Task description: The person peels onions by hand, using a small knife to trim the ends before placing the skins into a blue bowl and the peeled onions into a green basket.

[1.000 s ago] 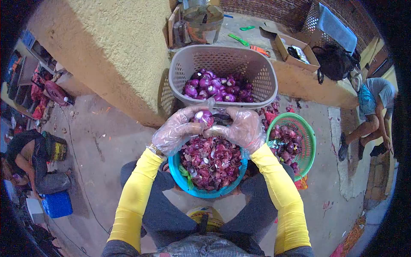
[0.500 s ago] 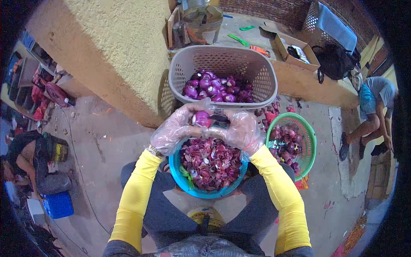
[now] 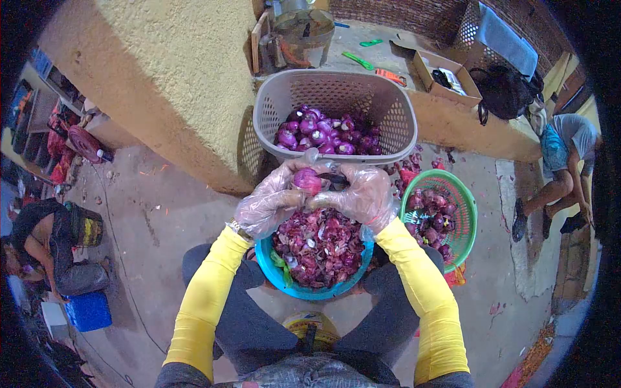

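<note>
My left hand (image 3: 272,197), in a clear plastic glove, is closed around a purple onion (image 3: 306,181). What looks like a small dark knife (image 3: 334,180) is held in my right hand (image 3: 362,194), also gloved, its dark end against the onion. Much of the knife is hidden by the fingers. Directly below both hands is a blue basin (image 3: 264,275) heaped with onion skins (image 3: 317,249). Just beyond them stands a grey perforated basket (image 3: 336,77) with many peeled purple onions (image 3: 320,132) in it.
On the right, a green colander (image 3: 471,220) holds unpeeled onions (image 3: 430,213). A ledge behind bears a cardboard box (image 3: 446,77), a black bag (image 3: 504,94) and a green-handled tool (image 3: 358,61). One person (image 3: 569,161) sits at right, another (image 3: 52,246) at left near a blue container (image 3: 88,310).
The onion has turned in my left hand and shows a pinker side. My left hand has shifted slightly to the right. The knife stays against the onion.
</note>
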The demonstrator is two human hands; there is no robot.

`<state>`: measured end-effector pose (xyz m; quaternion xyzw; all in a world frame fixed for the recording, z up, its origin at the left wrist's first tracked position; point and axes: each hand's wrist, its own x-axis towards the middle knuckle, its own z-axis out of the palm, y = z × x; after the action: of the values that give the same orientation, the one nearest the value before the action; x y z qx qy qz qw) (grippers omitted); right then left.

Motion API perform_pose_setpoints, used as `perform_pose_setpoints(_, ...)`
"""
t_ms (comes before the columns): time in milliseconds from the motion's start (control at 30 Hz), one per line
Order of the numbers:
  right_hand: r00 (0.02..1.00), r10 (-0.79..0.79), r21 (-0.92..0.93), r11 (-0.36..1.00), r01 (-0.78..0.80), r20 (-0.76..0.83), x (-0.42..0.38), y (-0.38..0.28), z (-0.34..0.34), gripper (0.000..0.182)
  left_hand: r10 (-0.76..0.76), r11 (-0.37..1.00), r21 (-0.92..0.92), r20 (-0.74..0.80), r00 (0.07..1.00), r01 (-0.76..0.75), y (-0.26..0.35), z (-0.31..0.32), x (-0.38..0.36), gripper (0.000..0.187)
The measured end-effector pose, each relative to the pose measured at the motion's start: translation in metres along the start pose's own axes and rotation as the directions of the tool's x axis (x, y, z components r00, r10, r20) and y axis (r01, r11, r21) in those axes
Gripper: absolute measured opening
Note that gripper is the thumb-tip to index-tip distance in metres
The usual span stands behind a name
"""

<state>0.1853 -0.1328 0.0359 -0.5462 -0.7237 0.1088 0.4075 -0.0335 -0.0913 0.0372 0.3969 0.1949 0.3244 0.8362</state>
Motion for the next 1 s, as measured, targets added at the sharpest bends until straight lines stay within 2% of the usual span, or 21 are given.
perform_pose_setpoints(133,1.0,-0.013,-0.009,1.0,0.013,0.007,0.001,0.001,-0.002,0.07,-0.037,0.998,0.053,0.014,0.999,0.036,0.002,-0.006,-0.001,0.07)
perform_pose_setpoints(233,0.999,-0.035,-0.025,0.999,0.035,0.014,0.001,0.002,-0.001,0.07,-0.088,0.983,0.16,-0.051,0.995,0.095,0.006,-0.004,-0.004,0.071)
perform_pose_setpoints(400,1.0,-0.005,-0.021,1.0,0.004,-0.009,-0.004,0.003,0.011,0.073,-0.015,0.996,0.09,0.011,1.0,0.014,-0.001,-0.008,-0.002,0.07)
perform_pose_setpoints(600,0.997,0.063,-0.025,0.998,-0.062,0.042,-0.004,0.003,0.011,0.074,0.022,0.993,0.116,0.042,0.999,-0.027,0.004,-0.006,-0.001,0.072)
perform_pose_setpoints(633,0.992,0.088,-0.009,0.996,-0.087,0.093,-0.003,0.001,0.007,0.073,0.023,0.993,0.116,0.042,0.999,-0.027,0.008,-0.004,-0.001,0.072)
perform_pose_setpoints(700,0.983,0.11,0.007,0.994,-0.112,0.145,0.0,0.003,0.003,0.073,-0.091,0.918,0.387,-0.012,0.996,0.089,0.02,0.001,-0.003,0.07)
perform_pose_setpoints(767,0.962,0.077,0.065,0.993,-0.097,0.263,0.002,0.007,0.0,0.068,-0.099,0.944,0.32,0.036,0.994,0.082,0.019,-0.003,-0.005,0.065)
perform_pose_setpoints(800,0.962,0.077,0.066,0.993,-0.098,0.263,0.001,0.009,0.003,0.068,-0.103,0.965,0.25,0.083,0.991,0.079,0.018,-0.005,-0.006,0.06)
perform_pose_setpoints(867,0.983,0.028,0.225,0.972,-0.069,0.182,0.0,0.012,0.01,0.059,-0.077,0.954,0.297,0.106,0.991,0.043,0.016,-0.008,-0.005,0.061)
perform_pose_setpoints(900,0.983,0.028,0.225,0.972,-0.07,0.182,0.0,0.011,0.009,0.059,-0.053,0.94,0.342,0.131,0.99,0.005,0.015,-0.009,-0.004,0.062)
perform_pose_setpoints(933,0.964,0.071,0.208,0.97,-0.126,0.257,0.0,0.009,0.006,0.056,-0.052,0.939,0.343,0.131,0.99,0.004,0.015,-0.01,-0.004,0.062)
perform_pose_setpoints(967,0.938,0.113,0.187,0.965,-0.181,0.329,0.001,0.007,0.004,0.053,-0.059,0.95,0.313,0.134,0.989,0.014,0.014,-0.011,-0.004,0.062)
perform_pose_setpoints(1000,0.938,0.112,0.187,0.966,-0.18,0.328,0.001,0.009,0.006,0.053,-0.064,0.959,0.283,0.137,0.989,0.023,0.014,-0.012,-0.004,0.062)
